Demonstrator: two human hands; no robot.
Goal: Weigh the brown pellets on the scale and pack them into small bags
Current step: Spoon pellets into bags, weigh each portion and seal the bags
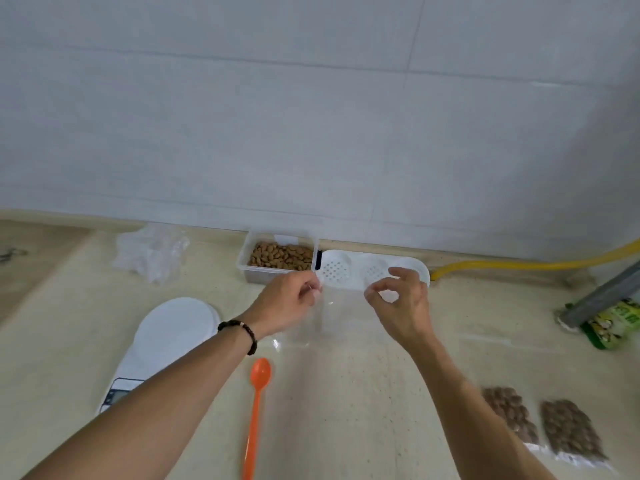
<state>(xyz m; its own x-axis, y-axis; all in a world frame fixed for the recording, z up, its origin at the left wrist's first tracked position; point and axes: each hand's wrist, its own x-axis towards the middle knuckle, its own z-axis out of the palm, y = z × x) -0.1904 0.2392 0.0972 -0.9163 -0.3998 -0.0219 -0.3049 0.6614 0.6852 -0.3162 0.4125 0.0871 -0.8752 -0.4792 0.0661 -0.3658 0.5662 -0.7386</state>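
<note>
Head view, my hands: my left hand (pixel 289 301) pinches the left top corner of an empty clear bag (pixel 341 315); my right hand (pixel 401 306) pinches the right top corner between thumb and forefinger, the other fingers spread loose.
Head view, clear bag: held above the counter (pixel 346 393) between both my hands, its body hanging toward me; it is see-through and hard to trace at the lower edge.
Head view, brown pellets: in a clear plastic container (pixel 277 255) at the back of the counter against the wall, just beyond my left hand.
Head view, scale: a white scale (pixel 166 337) lies at the left, partly under my left forearm, its display at the near end; I cannot read it.
Head view, spoon: an orange plastic spoon (pixel 256 407) lies on the counter between my forearms, bowl pointing away from me.
Head view, filled bags: two packed bags of pellets (pixel 543 424) lie side by side at the near right.
Head view, other things: a white perforated tray (pixel 349 268) beside the container, a heap of spare clear bags (pixel 152 252) at the back left, a yellow hose (pixel 519 263) along the wall, a green packet (pixel 616 323) at far right.
Head view, wrist: a dark beaded bracelet (pixel 242 332) sits on my left wrist.
</note>
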